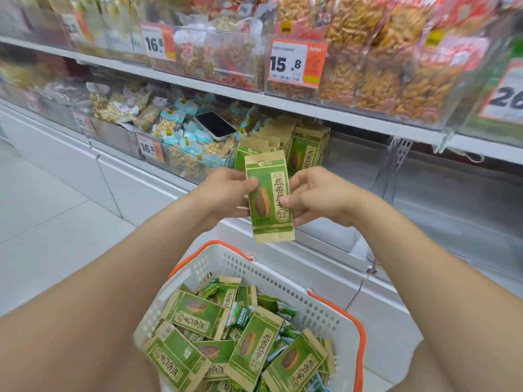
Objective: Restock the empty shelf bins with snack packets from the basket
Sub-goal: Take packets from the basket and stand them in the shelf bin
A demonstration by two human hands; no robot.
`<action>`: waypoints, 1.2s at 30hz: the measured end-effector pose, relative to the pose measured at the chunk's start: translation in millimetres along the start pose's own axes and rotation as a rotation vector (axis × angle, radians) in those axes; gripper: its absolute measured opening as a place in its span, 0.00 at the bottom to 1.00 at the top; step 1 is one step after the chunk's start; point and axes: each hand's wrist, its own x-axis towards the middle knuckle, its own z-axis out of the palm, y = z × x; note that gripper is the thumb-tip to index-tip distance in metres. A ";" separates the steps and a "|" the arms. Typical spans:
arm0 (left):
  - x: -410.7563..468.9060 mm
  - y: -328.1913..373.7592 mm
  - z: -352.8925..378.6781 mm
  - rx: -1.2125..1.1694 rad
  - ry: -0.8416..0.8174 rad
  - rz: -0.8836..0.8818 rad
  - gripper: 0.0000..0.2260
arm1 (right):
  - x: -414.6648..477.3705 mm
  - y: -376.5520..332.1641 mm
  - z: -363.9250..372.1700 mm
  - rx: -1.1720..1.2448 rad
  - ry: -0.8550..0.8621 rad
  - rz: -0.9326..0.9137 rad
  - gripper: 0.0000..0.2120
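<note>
Packet [268,196], green, one: pinched upright at both side edges between my left hand [223,193] and right hand [314,193], face out, likely to match the row [305,148] standing in the clear bin [362,165] just behind. Open room right of that row. Basket [283,281] below, many packets left.

Shop, likely grocery: price tags [297,62], stocked snack shelves [254,99].

The snack packet [268,198] was green with tan ends, dark lettering and a brown striped seed picture. The basket [268,275] was white, pierced in rows of slots, with orange handles. The price tag [297,62] was orange and white with black digits. The phone [215,125] had a black screen and white rim.
</note>
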 end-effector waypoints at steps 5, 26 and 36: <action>6.2 4.2 9.9 -0.025 0.028 0.029 0.05 | 1.9 7.1 -4.1 0.087 0.026 0.069 0.14; 79.5 -3.0 18.3 0.901 0.317 0.543 0.08 | 109.0 46.4 -28.5 0.282 0.535 0.265 0.13; 89.6 -5.3 19.0 0.883 0.269 0.529 0.07 | 135.0 41.6 -22.3 0.150 0.430 0.371 0.13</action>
